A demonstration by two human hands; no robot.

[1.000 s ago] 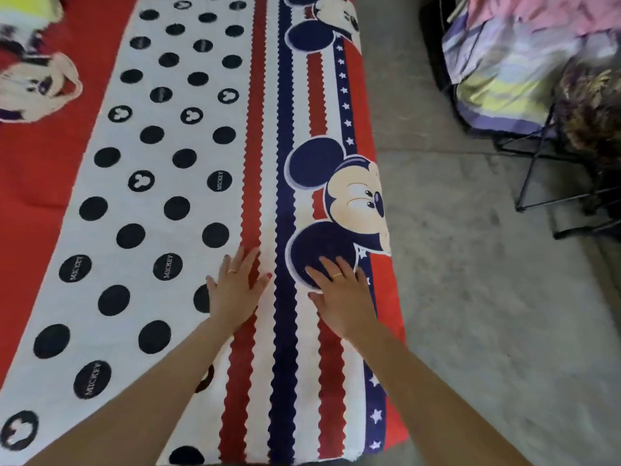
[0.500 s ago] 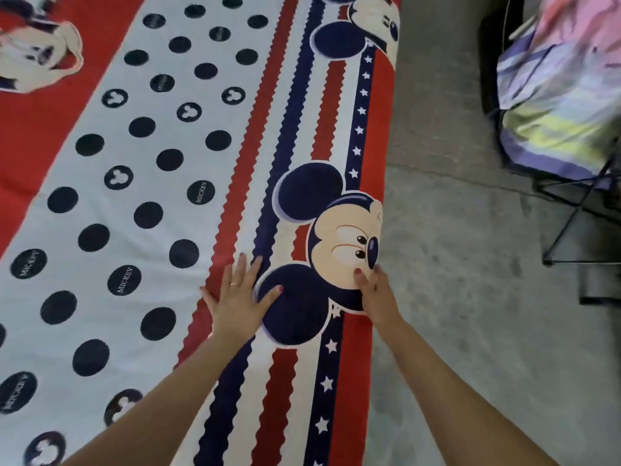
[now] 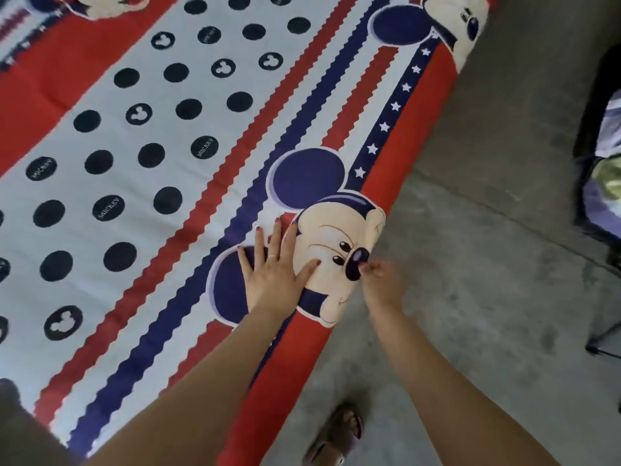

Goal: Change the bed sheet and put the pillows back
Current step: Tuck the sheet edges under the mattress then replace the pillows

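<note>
**Inspector:** Start with the largest item.

**Assistant:** The bed sheet (image 3: 208,136) covers the mattress and fills the view from 7 o'clock round to 1 o'clock. It lies flat. It is red at its edges, with a white band of black dots, red and blue scalloped stripes, and a blue strip of white stars along the side edge. A cartoom mouse head is printed at the edge near centre; a second shows at 1 o'clock.

**Inspector:** Next.

**Assistant:** The concrete floor (image 3: 470,230) runs from 2 o'clock down to 5 o'clock, beside the bed. At 3 o'clock, cut by the frame edge, is a bundle of pale fabric (image 3: 608,156) on a dark frame; detail is blurred.

**Inspector:** The hands.

**Assistant:** The left hand (image 3: 274,267) lies flat on the sheet at centre, fingers straight and spread, palm down across the printed ear and cheek. It grips nothing. A ring shows on one finger. The right hand (image 3: 381,280) is at the side edge of the sheet, just to the 3 o'clock side of the printed nose. Its fingers are curled at the cloth edge, but motion blur prevents confirming a pinch.

**Inspector:** Smallest item.

**Assistant:** A sandalled foot (image 3: 336,435) stands on the floor at 6 o'clock, just beside the bed's side.
</note>
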